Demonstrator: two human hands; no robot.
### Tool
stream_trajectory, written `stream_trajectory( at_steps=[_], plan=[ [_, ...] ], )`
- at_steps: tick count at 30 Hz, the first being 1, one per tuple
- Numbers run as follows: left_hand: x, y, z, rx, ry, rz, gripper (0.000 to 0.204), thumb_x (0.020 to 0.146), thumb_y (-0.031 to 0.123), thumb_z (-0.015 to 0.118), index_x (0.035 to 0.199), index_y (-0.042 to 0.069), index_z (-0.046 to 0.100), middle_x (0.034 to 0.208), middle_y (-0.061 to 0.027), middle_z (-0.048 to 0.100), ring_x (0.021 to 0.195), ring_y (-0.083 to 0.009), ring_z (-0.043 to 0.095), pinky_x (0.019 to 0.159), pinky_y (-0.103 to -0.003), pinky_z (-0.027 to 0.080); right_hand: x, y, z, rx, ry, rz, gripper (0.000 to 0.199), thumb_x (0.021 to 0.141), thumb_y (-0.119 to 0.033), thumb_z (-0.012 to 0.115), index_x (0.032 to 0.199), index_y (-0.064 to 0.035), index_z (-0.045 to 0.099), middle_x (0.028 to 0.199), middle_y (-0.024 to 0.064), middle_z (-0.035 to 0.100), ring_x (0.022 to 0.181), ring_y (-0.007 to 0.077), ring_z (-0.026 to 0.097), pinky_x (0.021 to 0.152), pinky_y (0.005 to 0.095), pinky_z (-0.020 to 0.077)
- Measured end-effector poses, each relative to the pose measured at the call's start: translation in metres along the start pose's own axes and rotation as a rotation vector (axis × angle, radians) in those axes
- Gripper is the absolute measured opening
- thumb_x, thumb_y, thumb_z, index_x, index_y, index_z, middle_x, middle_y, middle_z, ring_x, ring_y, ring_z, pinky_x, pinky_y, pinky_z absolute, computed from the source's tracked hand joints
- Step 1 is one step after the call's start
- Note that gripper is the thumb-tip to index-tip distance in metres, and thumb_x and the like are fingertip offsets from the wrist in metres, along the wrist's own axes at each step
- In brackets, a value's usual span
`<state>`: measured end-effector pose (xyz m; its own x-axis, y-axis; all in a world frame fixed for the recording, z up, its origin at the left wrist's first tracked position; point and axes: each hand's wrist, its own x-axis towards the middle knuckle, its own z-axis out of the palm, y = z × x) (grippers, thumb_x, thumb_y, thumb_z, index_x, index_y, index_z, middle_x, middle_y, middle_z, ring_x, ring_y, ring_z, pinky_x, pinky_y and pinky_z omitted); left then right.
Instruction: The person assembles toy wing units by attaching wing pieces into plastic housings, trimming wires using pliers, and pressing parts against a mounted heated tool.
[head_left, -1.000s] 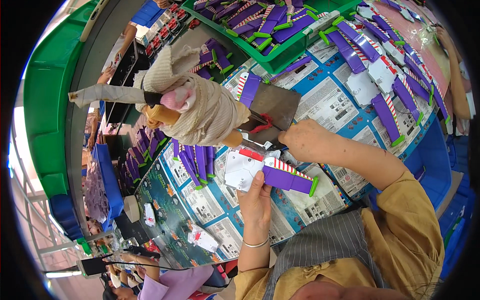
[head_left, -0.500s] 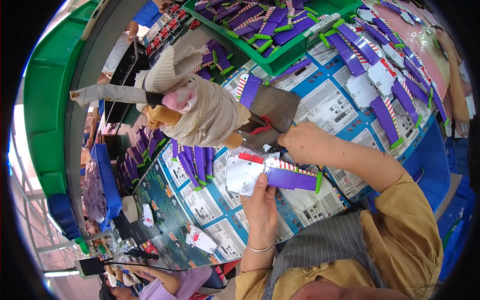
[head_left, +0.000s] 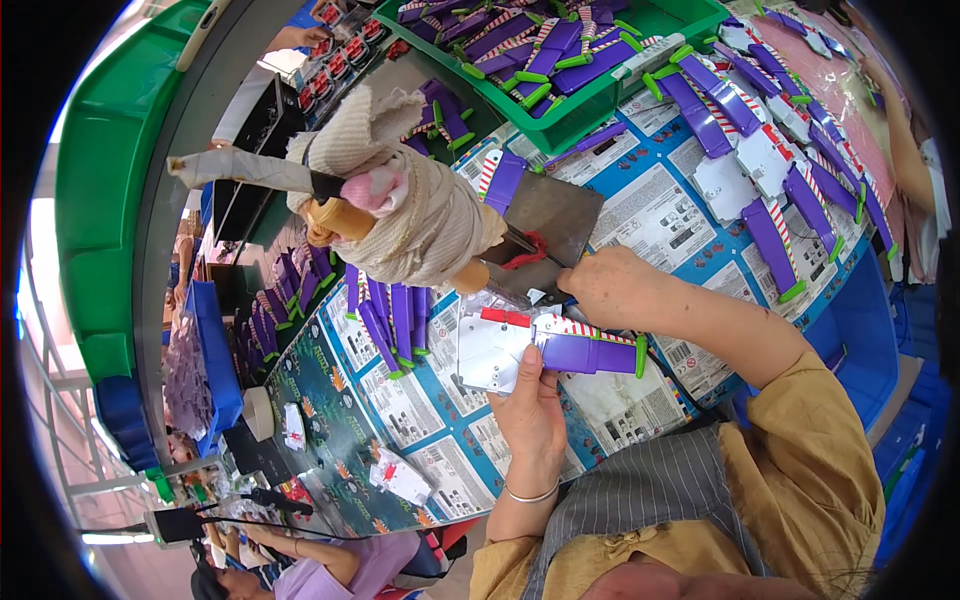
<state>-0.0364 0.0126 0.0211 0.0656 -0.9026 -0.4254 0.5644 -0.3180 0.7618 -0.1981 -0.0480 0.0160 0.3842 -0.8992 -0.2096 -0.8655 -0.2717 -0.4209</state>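
Note:
My left hand (head_left: pixel 535 405) holds up a toy piece (head_left: pixel 550 345) with a white body, a red tab, a striped strip and a purple bar tipped green. My right hand (head_left: pixel 615 288) rests at the upper right edge of that piece, fingers closed near the base of a cloth-wrapped tool (head_left: pixel 400 215) that stands over a grey metal plate (head_left: pixel 555 215). A red bit (head_left: pixel 525 252) lies on the plate just left of my right hand. Whether the right hand grips the toy piece or the tool is unclear.
Printed blue cards (head_left: pixel 655 215) cover the bench. Purple parts lie in rows at left (head_left: pixel 395 320) and right (head_left: pixel 775 230). A green bin (head_left: pixel 590 100) holds several more. Another white toy piece (head_left: pixel 400 478) lies near the front. Other people sit at the bottom left (head_left: pixel 320 570) and right edge (head_left: pixel 910 170).
The toy piece has shifted slightly down and right in my left hand. My right hand stays at its upper edge by the tool.

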Motion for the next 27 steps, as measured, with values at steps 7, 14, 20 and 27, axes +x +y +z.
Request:
stream_trajectory(
  at_steps=[7,14,20,27],
  plan=[
    [-0.019,-0.014,-0.025,0.032,0.026,-0.097,0.039,0.086,0.003,0.057,0.121,0.007,0.042,0.113,-0.0067,0.054,0.103,-0.0184,0.054,0.085,-0.032,0.047,-0.014,-0.001,0.009,-0.051,0.099,-0.152,0.011,0.070,-0.014,0.055,0.074,-0.0071,0.063,0.069,0.0118,0.064,0.069,0.0288,0.064,0.059,0.0412,0.0481],
    [-0.003,0.064,-0.125,1.010,-0.482,0.214,0.046,0.078,0.013,0.058,0.123,0.007,0.052,0.121,-0.0082,0.054,0.098,-0.0161,0.056,0.076,-0.028,0.048,-0.054,-0.030,0.011,-0.514,-0.216,-0.258,0.007,0.070,-0.013,0.059,0.073,-0.0102,0.064,0.071,0.0068,0.064,0.069,0.0190,0.062,0.061,0.0345,0.0406],
    [0.160,0.137,-0.143,1.574,0.102,0.548,0.056,0.085,0.034,0.058,0.127,0.001,0.043,0.102,-0.0234,0.054,0.090,-0.0327,0.057,0.077,-0.038,0.045,-0.062,-0.013,0.020,-0.311,-0.081,-0.298,0.028,0.068,-0.013,0.063,0.093,-0.0029,0.060,0.084,0.0109,0.058,0.084,0.0286,0.058,0.076,0.0484,0.0418],
    [0.119,0.141,-0.148,1.075,-0.101,0.508,0.042,0.079,0.003,0.062,0.117,0.003,0.043,0.085,-0.0050,0.053,0.070,-0.0089,0.052,0.060,-0.022,0.044,-0.112,0.018,0.042,0.295,0.446,-0.278,0.049,0.055,0.009,0.056,0.101,-0.0070,0.053,0.097,0.0121,0.050,0.094,0.0329,0.050,0.094,0.0495,0.0349]
  ],
)
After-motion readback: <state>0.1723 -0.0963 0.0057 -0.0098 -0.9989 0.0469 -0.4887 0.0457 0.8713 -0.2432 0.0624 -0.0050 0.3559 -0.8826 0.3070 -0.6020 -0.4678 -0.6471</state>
